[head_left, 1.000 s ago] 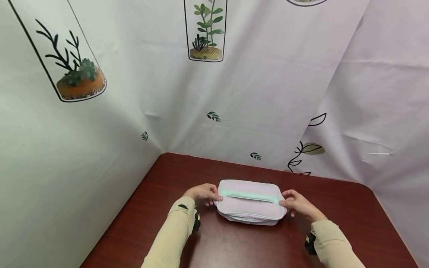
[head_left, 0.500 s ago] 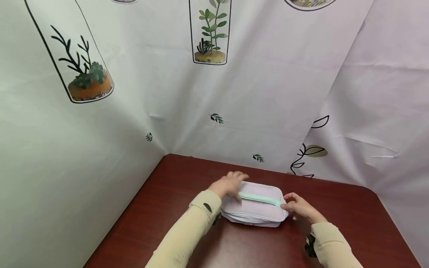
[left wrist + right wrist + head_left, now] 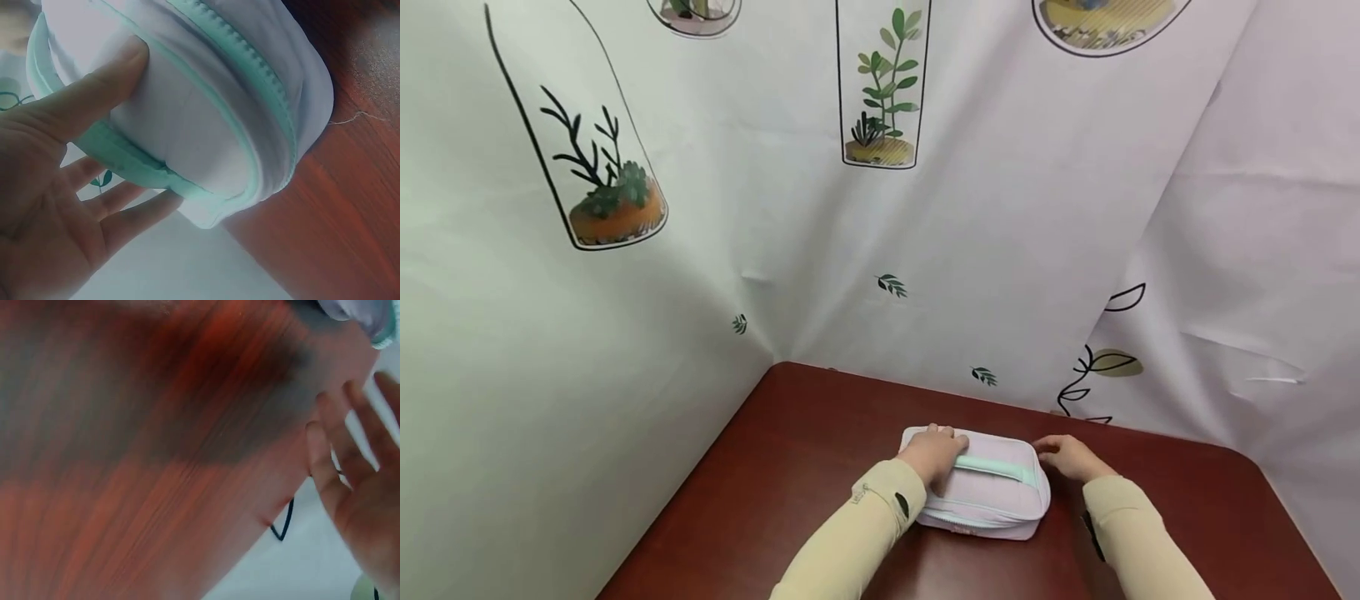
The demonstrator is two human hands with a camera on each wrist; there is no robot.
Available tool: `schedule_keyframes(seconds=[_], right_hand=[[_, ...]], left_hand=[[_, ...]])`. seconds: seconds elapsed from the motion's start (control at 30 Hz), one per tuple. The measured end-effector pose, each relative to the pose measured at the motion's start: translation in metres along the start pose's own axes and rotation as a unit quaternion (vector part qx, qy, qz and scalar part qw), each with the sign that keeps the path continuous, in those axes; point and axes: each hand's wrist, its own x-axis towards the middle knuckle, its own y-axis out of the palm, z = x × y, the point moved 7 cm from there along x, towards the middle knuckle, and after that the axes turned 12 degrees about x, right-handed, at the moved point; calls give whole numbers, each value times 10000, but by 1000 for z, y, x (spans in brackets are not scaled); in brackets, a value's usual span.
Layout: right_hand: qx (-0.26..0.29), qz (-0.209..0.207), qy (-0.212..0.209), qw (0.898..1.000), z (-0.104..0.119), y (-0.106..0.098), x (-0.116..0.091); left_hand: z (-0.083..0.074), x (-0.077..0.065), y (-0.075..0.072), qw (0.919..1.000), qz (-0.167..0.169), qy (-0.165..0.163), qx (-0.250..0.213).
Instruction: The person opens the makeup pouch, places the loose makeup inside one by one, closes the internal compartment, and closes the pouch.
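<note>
A pale lilac zippered pouch point(image 3: 1000, 497) with a mint-green carry handle point(image 3: 996, 468) sits on the table. My left hand point(image 3: 934, 454) reaches over the pouch's left part. In the left wrist view, its thumb point(image 3: 94, 94) lies across the top panel, while its fairly straight fingers extend behind the mint strap point(image 3: 125, 159); a firm grip does not show. A mint zipper point(image 3: 250, 69) runs along the pouch's side. My right hand point(image 3: 1070, 458) is just beyond the pouch's right end. The right wrist view shows that hand point(image 3: 362, 469) with spread fingers, holding nothing, apart from the pouch point(image 3: 365, 315).
The dark reddish wooden table point(image 3: 820, 442) has rounded far corners. White fabric point(image 3: 805, 217) printed with plants and jars hangs behind and along the left side. A short loose thread point(image 3: 356, 117) lies on the tabletop beside the pouch.
My left hand has left the pouch's left end and moved right, over its top by the handle. My right hand has let go of the right end and shifted slightly away.
</note>
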Motion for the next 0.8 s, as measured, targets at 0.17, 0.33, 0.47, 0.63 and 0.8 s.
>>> schedule_keyframes(seconds=[0.17, 0.33, 0.47, 0.63, 0.8], right_hand=[[1082, 590, -122, 9923, 4, 16, 12], [2127, 1248, 164, 9690, -8, 27, 15], [2031, 865, 254, 9750, -16, 28, 16], [1612, 71, 384, 9862, -20, 23, 22], [1668, 425, 391, 9843, -20, 28, 25]], left_hand=[[1, 3, 1, 9997, -3, -54, 232], [3, 6, 5, 9995, -74, -91, 294], [2, 7, 8, 9993, -119, -119, 340], [2, 10, 10, 9991, -116, -144, 384], [3, 12, 14, 9989, -126, -208, 401]])
